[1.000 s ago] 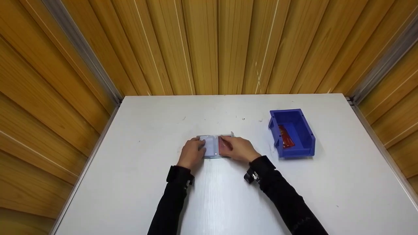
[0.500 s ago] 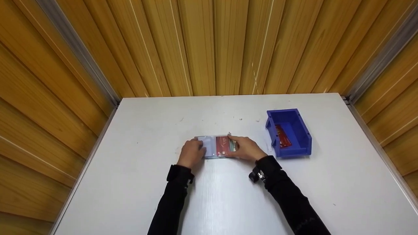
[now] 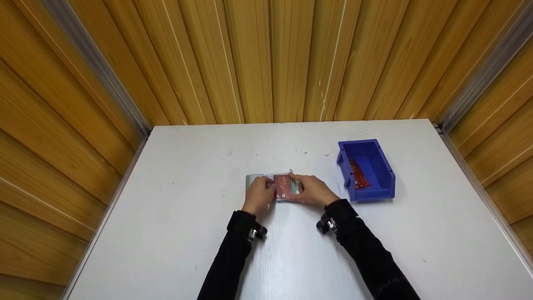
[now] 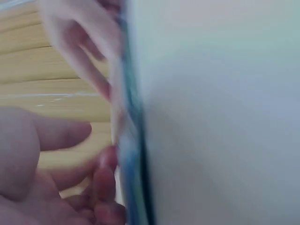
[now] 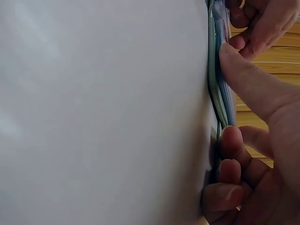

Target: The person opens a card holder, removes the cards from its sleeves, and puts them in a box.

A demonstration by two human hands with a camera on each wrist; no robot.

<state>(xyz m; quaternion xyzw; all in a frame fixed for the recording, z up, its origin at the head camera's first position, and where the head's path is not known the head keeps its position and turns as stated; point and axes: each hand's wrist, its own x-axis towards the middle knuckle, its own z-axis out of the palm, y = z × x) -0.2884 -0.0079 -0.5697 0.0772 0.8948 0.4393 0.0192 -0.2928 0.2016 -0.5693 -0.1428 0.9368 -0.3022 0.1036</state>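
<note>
A card holder (image 3: 250, 179) with clear sleeves lies spread on the white table (image 3: 200, 233) in the head view. A red card (image 3: 282, 186) lies over its right half. My right hand (image 3: 313, 191) grips the holder's right part, index finger at the far edge and thumb at the near edge. The right wrist view shows the thumb along the holder's layered pages (image 5: 214, 79). My left hand (image 3: 259, 195) is over the holder's middle, fingertips by the red card's left edge. In the blurred left wrist view, its thumb (image 4: 65, 133) stands apart from the bent fingers.
A blue bin (image 3: 366, 171) with another red card (image 3: 359, 175) in it stands to the right of my right hand. Wood-grain panels (image 3: 250, 62) rise behind the table and along both sides.
My left hand has moved right, from the holder's left page to its middle. My right hand has shifted off the red card to the holder's right edge, leaving the card in sight.
</note>
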